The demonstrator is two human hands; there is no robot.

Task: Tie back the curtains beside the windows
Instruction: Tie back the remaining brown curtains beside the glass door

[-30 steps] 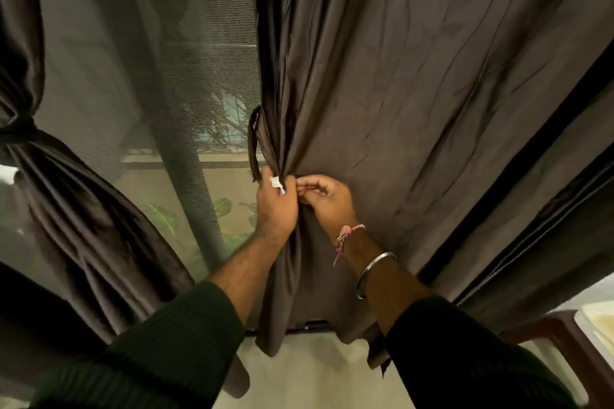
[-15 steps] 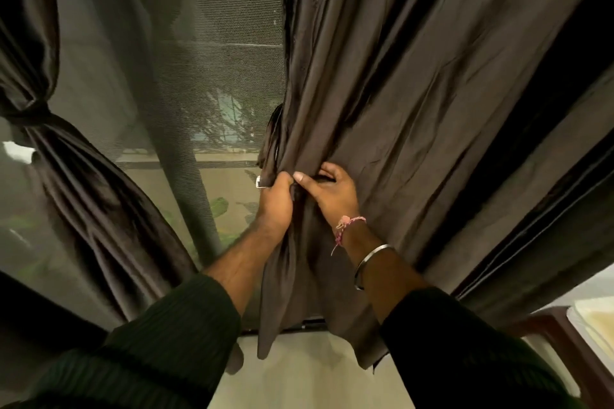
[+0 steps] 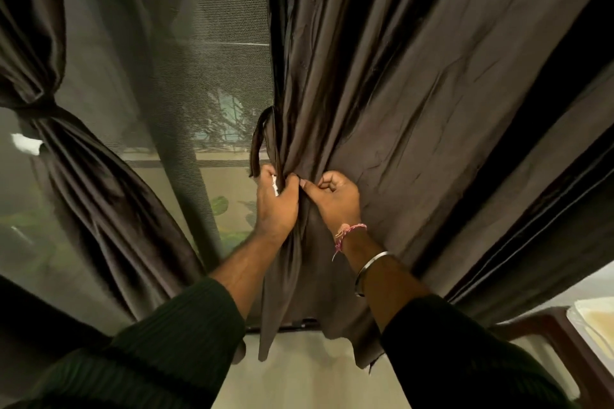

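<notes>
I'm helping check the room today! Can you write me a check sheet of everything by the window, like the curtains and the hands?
Surface: pale floor below the window; no table.
Job's things: left dark brown fabric curtain already bunched and tied; right dark brown fabric curtain hanging loose; dark brown fabric tie-back strap looping at its edge.
Clutter: brown chair at lower right.
Hands: left hand grips the gathered curtain edge; right hand, fingers curled, pinches a fold beside it.
Cables: nothing seen.
Surroundings: mesh window screen, green leaves outside.
</notes>
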